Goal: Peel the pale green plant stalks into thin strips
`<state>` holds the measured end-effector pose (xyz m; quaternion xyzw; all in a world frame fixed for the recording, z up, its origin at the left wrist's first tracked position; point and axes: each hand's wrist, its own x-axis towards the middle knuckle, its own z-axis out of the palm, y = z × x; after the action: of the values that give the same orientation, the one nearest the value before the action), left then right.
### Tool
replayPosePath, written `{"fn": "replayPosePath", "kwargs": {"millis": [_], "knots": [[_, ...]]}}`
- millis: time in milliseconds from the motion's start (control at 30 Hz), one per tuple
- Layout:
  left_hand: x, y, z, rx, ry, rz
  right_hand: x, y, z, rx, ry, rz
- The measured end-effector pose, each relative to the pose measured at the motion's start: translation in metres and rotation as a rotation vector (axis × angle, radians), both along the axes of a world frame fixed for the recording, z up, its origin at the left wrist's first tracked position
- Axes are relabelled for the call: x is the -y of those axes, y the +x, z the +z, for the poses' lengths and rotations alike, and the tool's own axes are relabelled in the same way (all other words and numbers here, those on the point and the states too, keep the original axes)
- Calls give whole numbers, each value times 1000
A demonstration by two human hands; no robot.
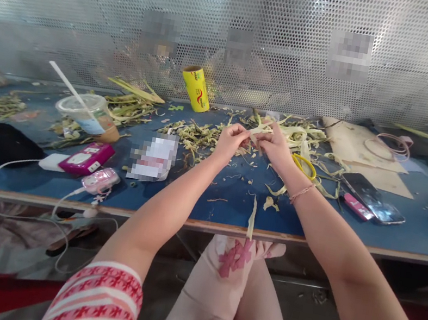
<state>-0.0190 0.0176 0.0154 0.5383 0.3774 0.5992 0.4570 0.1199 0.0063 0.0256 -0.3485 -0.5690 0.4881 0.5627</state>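
Both of my hands meet over the blue table, fingertips close together. My left hand is closed, pinching the end of a pale plant strip. The fingers of my right hand are bent round the same strip, just to the right. Beneath and behind my hands lie a heap of dry greenish scraps and a pile of long pale strips. A yellow ring-shaped handle rests beside my right wrist. One loose strip hangs at the table's front edge.
A yellow tube stands near the perforated metal panel. On the left are a drink cup, a black pouch, a purple adapter and cables. A phone and brown card lie right.
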Motion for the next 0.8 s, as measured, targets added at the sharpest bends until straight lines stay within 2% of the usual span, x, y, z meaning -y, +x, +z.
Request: {"fn": "replayPosePath", "kwargs": {"millis": [167,367,533,633,800], "knots": [[-2,-1,0,26,9,99,1,0,0,75,67,34],[-4,-2,-4,-63,101,149,1,3,-6,188,207,-114],[-5,-2,-6,-104,113,139,0,9,-4,337,390,-216],[-4,-3,-6,-128,120,127,-2,12,-2,485,526,-224],[-1,-3,-4,-145,142,114,0,13,3,607,651,-235]]}}
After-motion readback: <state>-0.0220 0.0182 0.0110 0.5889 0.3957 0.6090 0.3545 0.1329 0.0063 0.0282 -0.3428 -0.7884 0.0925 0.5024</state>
